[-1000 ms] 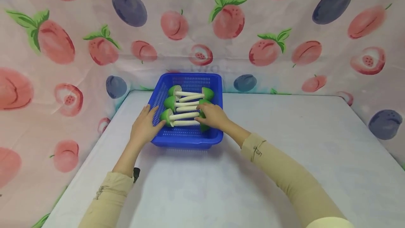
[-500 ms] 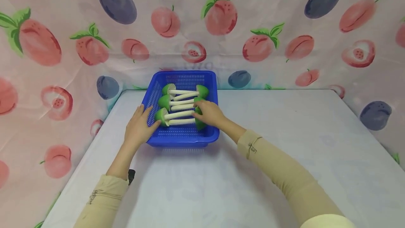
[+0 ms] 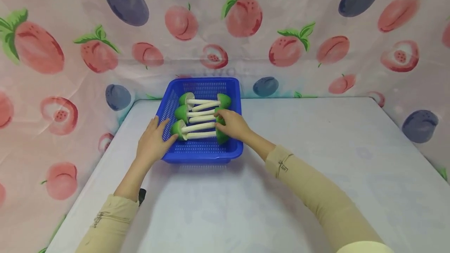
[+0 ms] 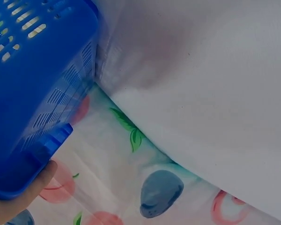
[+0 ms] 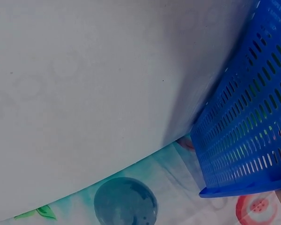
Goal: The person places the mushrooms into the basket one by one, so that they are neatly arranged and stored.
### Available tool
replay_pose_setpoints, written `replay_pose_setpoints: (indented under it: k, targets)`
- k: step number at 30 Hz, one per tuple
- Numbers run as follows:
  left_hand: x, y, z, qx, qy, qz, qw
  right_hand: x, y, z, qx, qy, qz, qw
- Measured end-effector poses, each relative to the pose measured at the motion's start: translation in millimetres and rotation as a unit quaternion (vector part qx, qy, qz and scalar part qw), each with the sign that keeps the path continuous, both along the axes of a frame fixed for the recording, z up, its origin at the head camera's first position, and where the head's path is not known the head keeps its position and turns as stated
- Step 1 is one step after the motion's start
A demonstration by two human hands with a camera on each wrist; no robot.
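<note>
A blue plastic basket (image 3: 202, 158) with slotted walls stands at the back of the white table, and several toy mushrooms with green caps and pale stems lie across it in rows. My left hand (image 3: 152, 143) holds the basket's left rim, its thumb and index finger reaching over the inside near a front-left mushroom (image 3: 178, 129). In the left wrist view one finger (image 4: 40, 183) runs along the rim's outer side. Reaching over the right wall, my right hand (image 3: 233, 125) grips the green cap of a mushroom (image 3: 222, 136) at the front right, fingers partly covering the caps there.
Behind the basket hangs a fruit-print cloth (image 3: 214, 22), which continues along both sides. White table surface (image 3: 302, 136) spreads to the right and in front. A small black object (image 3: 142, 196) shows beside my left wrist.
The head view has shifted slightly, so basket and hands sit a little further left in it. Both hands keep nearly the same places at the basket, and the mushrooms stay in their rows.
</note>
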State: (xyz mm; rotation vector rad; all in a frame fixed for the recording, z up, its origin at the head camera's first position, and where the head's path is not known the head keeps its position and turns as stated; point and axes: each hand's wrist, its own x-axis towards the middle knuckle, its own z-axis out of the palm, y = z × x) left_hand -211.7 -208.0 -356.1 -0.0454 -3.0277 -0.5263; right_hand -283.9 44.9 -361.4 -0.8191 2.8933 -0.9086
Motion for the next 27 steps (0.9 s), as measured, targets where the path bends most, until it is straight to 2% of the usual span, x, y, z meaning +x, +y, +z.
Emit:
replay_pose_setpoints:
  k: [6, 11, 16, 21, 27]
  targets:
    - [4.6, 2.9, -4.9, -0.002, -0.002, -0.008, 1.0000, 5.2, 5.4, -7.8, -0.042, -0.002, -0.001, 0.999]
    - [8.3, 4.9, -5.0, -0.003, 0.000, -0.012, 0.9999, 8.5, 7.6, -12.8, -0.083, 0.026, 0.008, 0.996]
    - [11.8, 3.7, 0.0, -0.016, 0.002, -0.009, 0.9998, 10.3, 7.3, -11.0, -0.121, 0.063, 0.025, 0.990]
    - [11.9, 5.3, 6.1, -0.038, 0.018, -0.025, 0.9988, 12.4, 14.1, -6.0, -0.159, 0.075, 0.021, 0.984]
    - [12.0, 9.7, 1.9, -0.044, 0.040, -0.029, 0.9978, 18.4, 34.0, -1.4, -0.149, 0.093, 0.029, 0.984]
